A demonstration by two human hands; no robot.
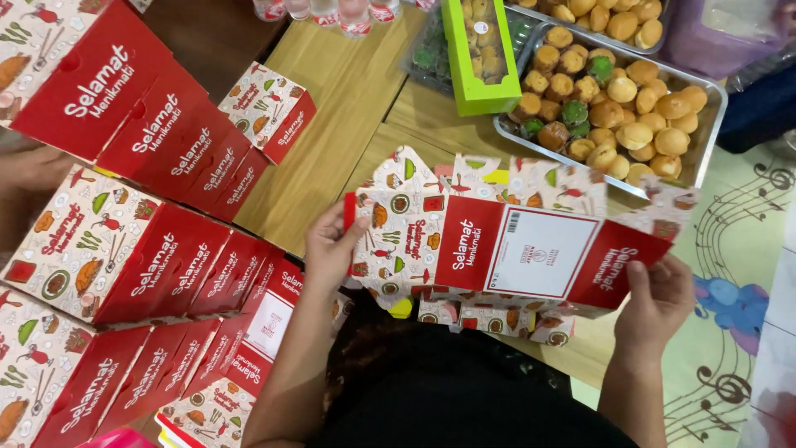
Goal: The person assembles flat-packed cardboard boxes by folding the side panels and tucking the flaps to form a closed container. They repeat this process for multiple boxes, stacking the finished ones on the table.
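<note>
A flat, unfolded red-and-white cardboard food box [514, 241] with printed food drawings is stretched between both hands over my lap. My left hand [332, 249] pinches its left flap. My right hand [659, 303] grips its right end from below. The box hangs just above the wooden table edge, in front of a metal tray of pastries.
Rows of folded red boxes [157, 257] are stacked at the left, with one small box [269, 108] apart. A metal tray [705, 133] holds several brown and green cakes. A green carton [479, 58] of pastries and bottles [340, 12] stand at the back. Another person's hand [33, 170] shows far left.
</note>
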